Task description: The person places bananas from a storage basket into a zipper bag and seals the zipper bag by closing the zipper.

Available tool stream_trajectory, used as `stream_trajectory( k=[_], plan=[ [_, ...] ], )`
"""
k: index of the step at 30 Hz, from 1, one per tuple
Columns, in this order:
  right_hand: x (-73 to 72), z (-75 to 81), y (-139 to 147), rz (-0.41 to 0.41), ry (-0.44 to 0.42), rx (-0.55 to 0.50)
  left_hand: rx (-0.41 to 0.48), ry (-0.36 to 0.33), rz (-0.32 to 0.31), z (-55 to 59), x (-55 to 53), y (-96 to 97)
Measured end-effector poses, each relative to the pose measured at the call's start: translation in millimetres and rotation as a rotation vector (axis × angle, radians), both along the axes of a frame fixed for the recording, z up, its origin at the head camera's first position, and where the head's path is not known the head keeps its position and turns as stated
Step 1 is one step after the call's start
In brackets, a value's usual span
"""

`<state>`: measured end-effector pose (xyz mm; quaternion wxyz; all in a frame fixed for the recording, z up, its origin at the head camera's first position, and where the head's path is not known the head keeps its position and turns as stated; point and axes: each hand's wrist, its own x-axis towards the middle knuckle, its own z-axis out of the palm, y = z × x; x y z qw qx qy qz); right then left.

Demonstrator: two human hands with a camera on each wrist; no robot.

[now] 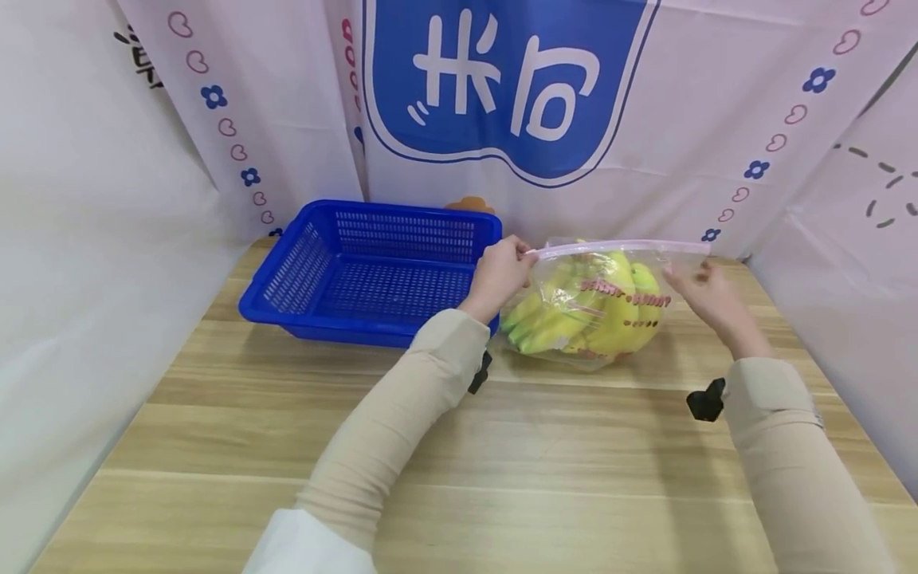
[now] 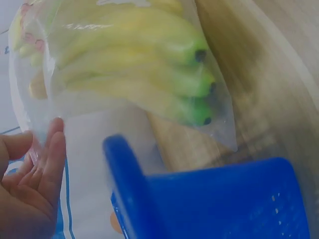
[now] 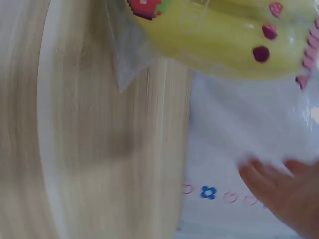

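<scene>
A clear zip bag (image 1: 595, 319) with a pink zip strip and printed lettering stands on the table, holding yellow bananas (image 1: 617, 307) with greenish tips. My left hand (image 1: 500, 275) pinches the bag's top left corner at the strip. In the left wrist view, that hand (image 2: 37, 179) has the bag's edge between thumb and fingers. My right hand (image 1: 710, 299) is beside the bag's upper right end, thumb and fingers apart. The right wrist view shows this hand (image 3: 286, 191) blurred, its fingers loosely extended below the bag.
A blue plastic basket (image 1: 373, 331) with slotted walls stands left of the bag, close to my left hand. Wood-grain table (image 1: 531, 478) stretches in front. Behind hangs a white printed cloth (image 1: 688, 135); white sheets flank both sides.
</scene>
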<state>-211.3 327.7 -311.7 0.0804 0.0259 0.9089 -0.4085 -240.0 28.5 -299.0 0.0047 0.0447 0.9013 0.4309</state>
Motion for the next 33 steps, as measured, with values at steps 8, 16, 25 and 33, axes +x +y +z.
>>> stream_trajectory(
  k=[8, 16, 25, 33],
  plan=[
    [8.9, -29.0, 11.3, 0.431, -0.43, -0.207, 0.035, -0.024, 0.131, -7.0, 4.0, 12.2],
    [7.4, -45.8, 9.4, 0.386, -0.344, -0.238, -0.113, -0.065, -0.02, -25.2, 10.7, 24.9],
    [6.8, -63.3, 5.8, 0.345, -0.293, -0.307, -0.162, -0.154, -0.173, -43.4, 14.8, 33.0],
    [2.5, -66.6, 1.1, 0.31, -0.257, -0.268, -0.366, -0.157, -0.393, -47.1, 15.8, 26.9]
  ],
)
